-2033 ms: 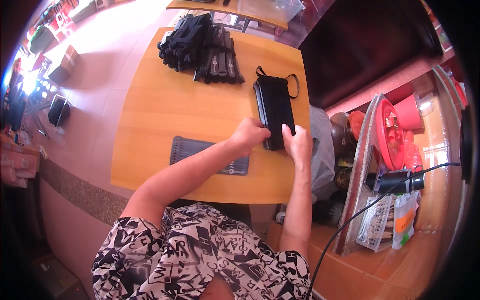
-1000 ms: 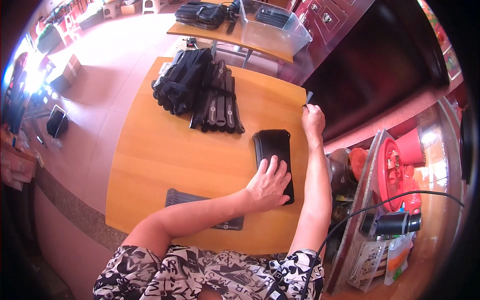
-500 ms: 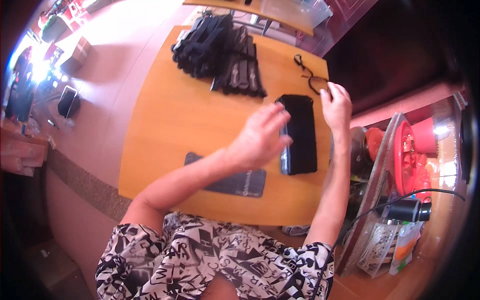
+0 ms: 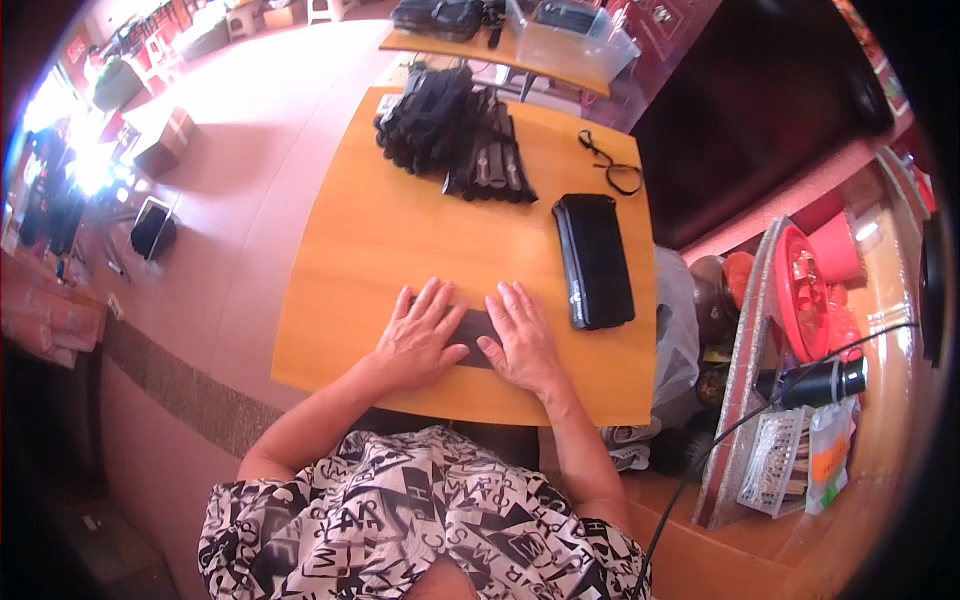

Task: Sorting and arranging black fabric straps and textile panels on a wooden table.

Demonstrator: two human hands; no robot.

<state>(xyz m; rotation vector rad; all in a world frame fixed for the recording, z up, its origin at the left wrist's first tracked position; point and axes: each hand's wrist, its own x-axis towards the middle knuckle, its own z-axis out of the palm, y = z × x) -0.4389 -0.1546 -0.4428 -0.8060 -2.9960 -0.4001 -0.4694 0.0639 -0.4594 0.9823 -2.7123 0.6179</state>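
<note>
Both hands are flat, fingers spread, no grip closed on anything: left hand [image 4: 418, 335] and right hand [image 4: 522, 338] press side by side on a dark flat piece [image 4: 472, 325] near the front edge of the tabletop [image 4: 370, 240]. Just right of that piece lies a long black pouch [image 4: 594, 260]. Beyond the pouch sits a thin black cord [image 4: 610, 165], and a pile of black straps [image 4: 455, 130] fills the far side.

Bare desk [image 4: 380, 250] lies open from 9 to 12 o'clock of the hands. At 2 o'clock the long black pouch [image 4: 594, 260] blocks the right edge; the heap of black pouches [image 4: 450, 130] and a loose cord [image 4: 612, 165] crowd the far end.
</note>
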